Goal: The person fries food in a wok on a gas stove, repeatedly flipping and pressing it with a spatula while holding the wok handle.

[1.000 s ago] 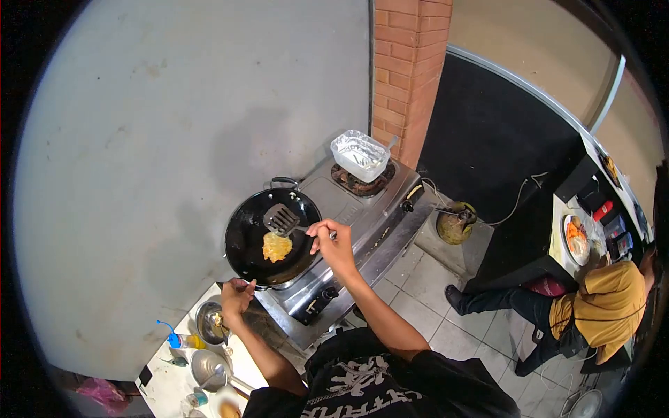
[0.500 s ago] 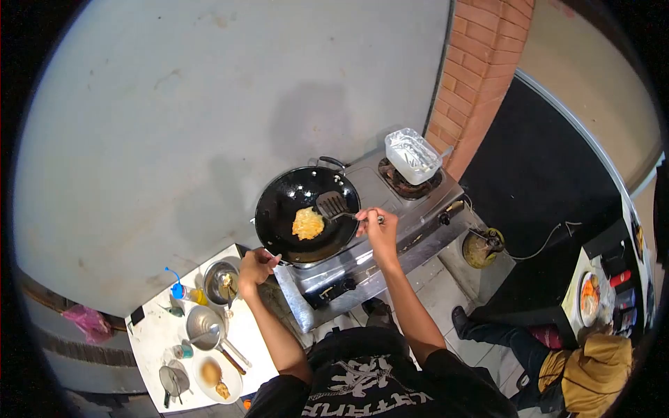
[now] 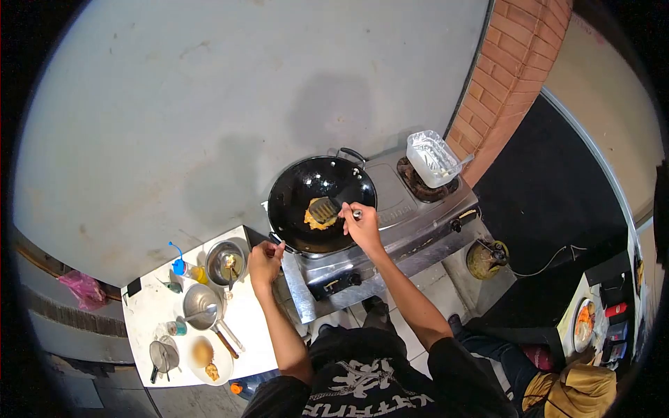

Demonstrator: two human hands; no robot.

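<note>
A black wok (image 3: 300, 188) sits on the left burner of a metal gas stove (image 3: 404, 223). Inside it lies a golden-brown fried piece (image 3: 315, 221), partly covered by the slotted blade of a dark spatula (image 3: 324, 209). My right hand (image 3: 361, 224) is closed round the spatula's handle above the wok's right side. At the wok's lower left, my left hand (image 3: 265, 263) has its fingers pinched at the near handle; its exact grip is small in view.
A plastic tub (image 3: 432, 159) stands on the right burner. The white table (image 3: 251, 341) at left holds metal bowls (image 3: 224, 263), bottles, a strainer and a plate (image 3: 221, 359) with food. A gas cylinder (image 3: 486, 260) is below the stove; another person's clothed legs (image 3: 495, 355) show at right.
The spatula has moved left and down onto the fried piece, with my right hand following. The whole view has shifted, so the wok and stove appear further right.
</note>
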